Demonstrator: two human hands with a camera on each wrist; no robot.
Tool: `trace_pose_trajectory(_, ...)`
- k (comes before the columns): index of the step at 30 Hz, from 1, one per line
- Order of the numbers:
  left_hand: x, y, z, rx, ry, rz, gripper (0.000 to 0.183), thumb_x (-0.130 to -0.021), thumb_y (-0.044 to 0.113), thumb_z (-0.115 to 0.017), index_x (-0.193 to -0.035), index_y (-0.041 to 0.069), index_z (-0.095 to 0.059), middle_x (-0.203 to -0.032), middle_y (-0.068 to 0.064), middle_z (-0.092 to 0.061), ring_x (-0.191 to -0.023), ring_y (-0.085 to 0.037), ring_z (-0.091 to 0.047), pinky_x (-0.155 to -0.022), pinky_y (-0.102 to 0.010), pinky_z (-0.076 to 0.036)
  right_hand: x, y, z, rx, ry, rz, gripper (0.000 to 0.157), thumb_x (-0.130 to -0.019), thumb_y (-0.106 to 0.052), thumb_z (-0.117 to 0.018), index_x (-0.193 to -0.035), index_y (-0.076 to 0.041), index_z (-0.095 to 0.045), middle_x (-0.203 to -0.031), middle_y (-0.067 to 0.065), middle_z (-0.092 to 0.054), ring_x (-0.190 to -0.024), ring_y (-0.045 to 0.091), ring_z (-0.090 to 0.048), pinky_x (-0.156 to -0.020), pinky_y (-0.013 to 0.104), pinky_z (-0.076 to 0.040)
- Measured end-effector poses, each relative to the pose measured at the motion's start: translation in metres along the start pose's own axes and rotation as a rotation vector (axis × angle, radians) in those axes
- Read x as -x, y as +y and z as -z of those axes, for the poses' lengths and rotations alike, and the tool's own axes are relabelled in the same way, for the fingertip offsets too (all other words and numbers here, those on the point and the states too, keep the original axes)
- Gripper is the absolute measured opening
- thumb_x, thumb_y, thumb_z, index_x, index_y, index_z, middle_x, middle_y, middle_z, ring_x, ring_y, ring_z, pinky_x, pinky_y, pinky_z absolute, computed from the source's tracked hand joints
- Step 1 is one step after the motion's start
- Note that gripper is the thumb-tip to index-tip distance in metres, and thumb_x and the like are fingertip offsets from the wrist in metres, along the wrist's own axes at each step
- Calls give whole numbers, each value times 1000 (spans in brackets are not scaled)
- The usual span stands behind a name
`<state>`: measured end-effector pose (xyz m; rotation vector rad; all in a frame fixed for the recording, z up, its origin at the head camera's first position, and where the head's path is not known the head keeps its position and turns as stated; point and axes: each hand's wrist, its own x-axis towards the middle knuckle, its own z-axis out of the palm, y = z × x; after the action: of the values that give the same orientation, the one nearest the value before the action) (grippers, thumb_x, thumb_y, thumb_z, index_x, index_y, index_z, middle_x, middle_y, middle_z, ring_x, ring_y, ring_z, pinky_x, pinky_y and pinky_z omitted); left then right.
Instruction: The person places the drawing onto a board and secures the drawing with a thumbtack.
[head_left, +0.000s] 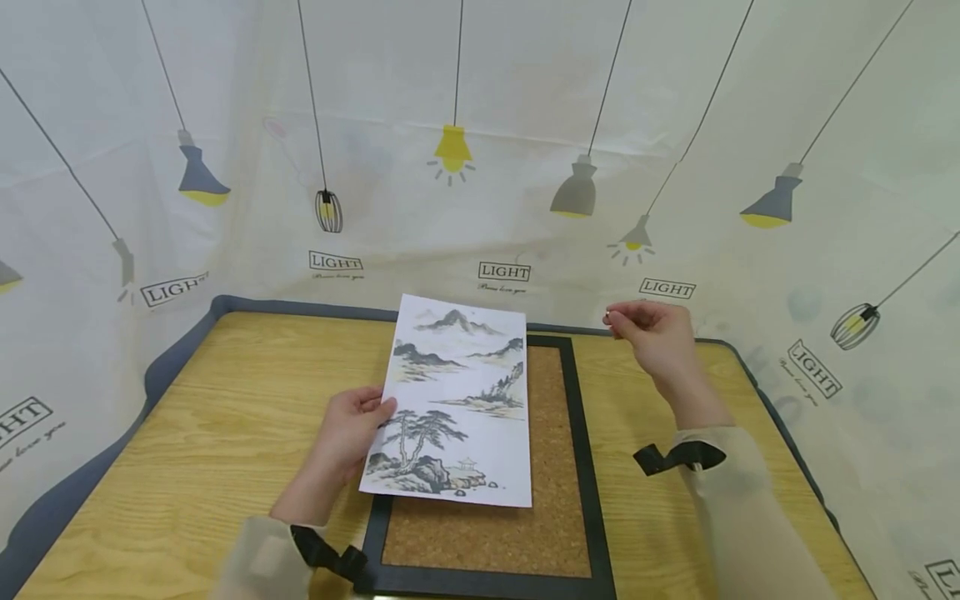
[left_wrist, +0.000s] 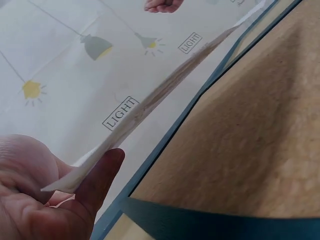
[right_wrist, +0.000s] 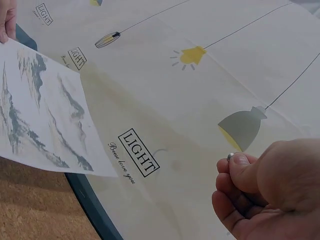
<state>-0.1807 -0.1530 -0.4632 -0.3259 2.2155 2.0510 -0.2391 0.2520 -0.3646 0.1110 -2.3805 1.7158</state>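
A sheet of paper (head_left: 491,450) printed with an ink landscape of mountains and pines is held up at a tilt over a black-framed cork board (head_left: 483,537). My left hand (head_left: 347,435) grips the sheet by its left edge, thumb on the printed face and fingers behind, as the left wrist view shows. Apart from the paper, to the right and raised, my right hand (head_left: 663,346) pinches a small silvery thing (right_wrist: 230,156) between thumb and index finger; mostly covered, its kind cannot be made out. The upper left of the board is hidden behind the sheet.
The board lies on a wooden table (head_left: 187,433) with wood on both sides of it. A pale curtain (head_left: 375,83) printed with lamps and the word LIGHT surrounds the table's back and sides. Each wrist wears a black strap (head_left: 678,457).
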Motion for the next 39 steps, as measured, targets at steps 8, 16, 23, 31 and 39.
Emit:
trace_pose_trajectory(8,2,-12,-14,-41,-10,-24,45,-106,4,-64,-142,-19,-52,-128,-34,-65,-101,-27,-70,-78,-30,-60,-9,-2,-15,-47,-2,-7,18,-103,-1,-69,-115,11,-73,-100,11,-76,-89,14,-71,-81,24,-60)
trace_pose_trajectory(16,7,-19,-32,-82,3,-55,40,-104,2,-64,-137,-20,-57,-117,-32,-70,-92,-27,-73,-74,-35,-62,-15,1,-28,-63,-10,-24,17,-102,-3,-70,-114,9,-74,-101,12,-76,-88,19,-71,-83,29,-61)
trace_pose_trajectory(23,10,-19,-44,-92,-4,-56,39,-104,1,-64,-136,-20,-57,-115,-30,-71,-92,-26,-73,-75,-37,-62,-19,1,-37,-113,-29,-28,17,-101,-1,-71,-113,12,-73,-99,11,-77,-87,15,-72,-84,30,-61)
trace_pose_trajectory(31,10,-22,-48,-129,-15,-33,43,-104,3,-65,-138,-20,-55,-114,-28,-70,-93,-25,-72,-75,-36,-62,-24,2,-47,-149,-62,-26,19,-102,-2,-70,-115,12,-73,-99,10,-77,-86,15,-72,-80,27,-61)
trace_pose_trajectory(39,8,-23,-49,-144,-33,-12,46,-105,4,-65,-139,-22,-52,-122,-33,-67,-100,-28,-71,-80,-39,-62,-28,7,-64,-183,-98,-66,20,-102,-1,-70,-115,13,-72,-96,9,-76,-83,13,-71,-83,32,-62)
